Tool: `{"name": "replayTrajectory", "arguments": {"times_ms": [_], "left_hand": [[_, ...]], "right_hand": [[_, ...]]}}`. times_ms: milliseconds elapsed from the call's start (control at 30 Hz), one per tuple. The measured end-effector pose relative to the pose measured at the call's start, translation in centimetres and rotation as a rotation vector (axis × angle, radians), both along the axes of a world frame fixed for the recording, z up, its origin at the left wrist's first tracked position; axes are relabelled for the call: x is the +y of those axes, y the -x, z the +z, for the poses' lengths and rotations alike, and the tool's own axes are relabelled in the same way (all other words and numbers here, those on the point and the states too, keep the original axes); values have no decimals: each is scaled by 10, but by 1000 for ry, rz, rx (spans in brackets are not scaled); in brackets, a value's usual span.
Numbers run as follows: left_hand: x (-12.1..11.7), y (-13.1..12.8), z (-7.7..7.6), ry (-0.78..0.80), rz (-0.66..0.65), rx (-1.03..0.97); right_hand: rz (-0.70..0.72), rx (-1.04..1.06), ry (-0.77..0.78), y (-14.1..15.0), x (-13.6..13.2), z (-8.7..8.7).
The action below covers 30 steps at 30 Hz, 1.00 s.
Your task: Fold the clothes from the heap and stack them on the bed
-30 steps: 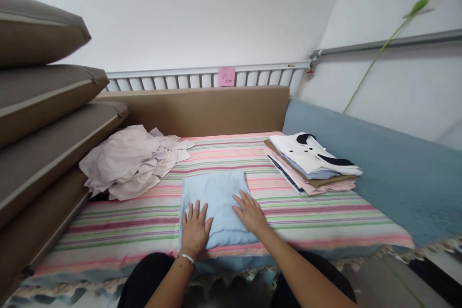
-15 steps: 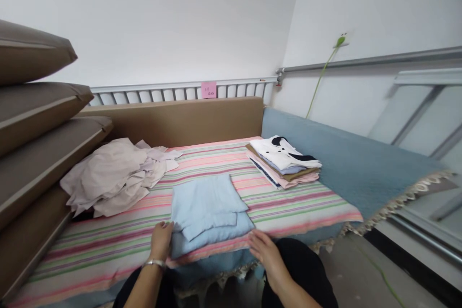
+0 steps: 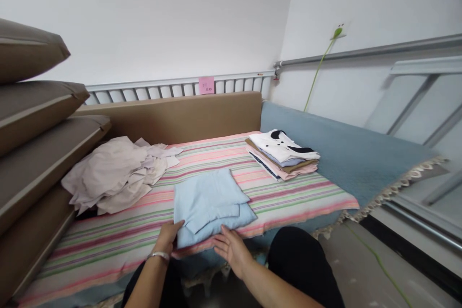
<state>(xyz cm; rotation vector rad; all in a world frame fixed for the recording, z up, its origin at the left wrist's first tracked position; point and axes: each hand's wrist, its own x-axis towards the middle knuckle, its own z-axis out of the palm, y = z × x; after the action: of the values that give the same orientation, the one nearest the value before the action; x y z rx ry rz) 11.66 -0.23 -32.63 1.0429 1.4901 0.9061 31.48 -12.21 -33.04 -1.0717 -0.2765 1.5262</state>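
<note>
A folded light blue garment (image 3: 209, 204) lies on the striped sheet (image 3: 296, 197) near the bed's front edge. My left hand (image 3: 168, 238) grips the garment's near left corner, thumb on top and fingers underneath. My right hand (image 3: 231, 248) lies at its near edge with fingers reaching under the fabric. A bracelet sits on my left wrist.
A crumpled heap of pale beige clothes (image 3: 115, 173) lies at the left. A neat stack of folded clothes (image 3: 283, 154) stands at the right, white on top. Brown cushions (image 3: 32, 120) are piled at the far left. A blue cover (image 3: 346, 154) spreads over the right side.
Both hands left the top of the blue garment, where they lay flat, and came to its near edge, slipping under it. The view turned right.
</note>
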Motion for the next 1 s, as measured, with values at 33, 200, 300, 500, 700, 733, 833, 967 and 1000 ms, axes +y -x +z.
{"name": "replayTrajectory", "arguments": {"times_ms": [33, 200, 300, 500, 700, 733, 833, 967, 1000], "left_hand": [[-5, -1, 2, 31, 1, -32], [-40, -11, 16, 114, 1, -189], [-66, -21, 26, 165, 12, -344], [-120, -41, 28, 192, -41, -394], [-145, -19, 13, 387, -428, -185], [-143, -11, 13, 397, -474, -123], [-123, 10, 22, 285, -369, 37], [-83, 9, 36, -37, -110, 156], [-74, 3, 37, -78, -99, 178]], "right_hand": [[-7, 13, -2, 5, 2, 0], [-32, 137, -51, 28, 7, 9], [-83, 191, -43, 36, 7, 16], [-194, 4, 8, 25, -8, 20], [-79, -192, -37, -30, -39, 39], [-47, -210, -33, -42, -44, 44], [37, -214, -10, -71, -53, 56], [30, -152, 36, -89, -60, 54], [16, -133, 46, -89, -61, 50]]}}
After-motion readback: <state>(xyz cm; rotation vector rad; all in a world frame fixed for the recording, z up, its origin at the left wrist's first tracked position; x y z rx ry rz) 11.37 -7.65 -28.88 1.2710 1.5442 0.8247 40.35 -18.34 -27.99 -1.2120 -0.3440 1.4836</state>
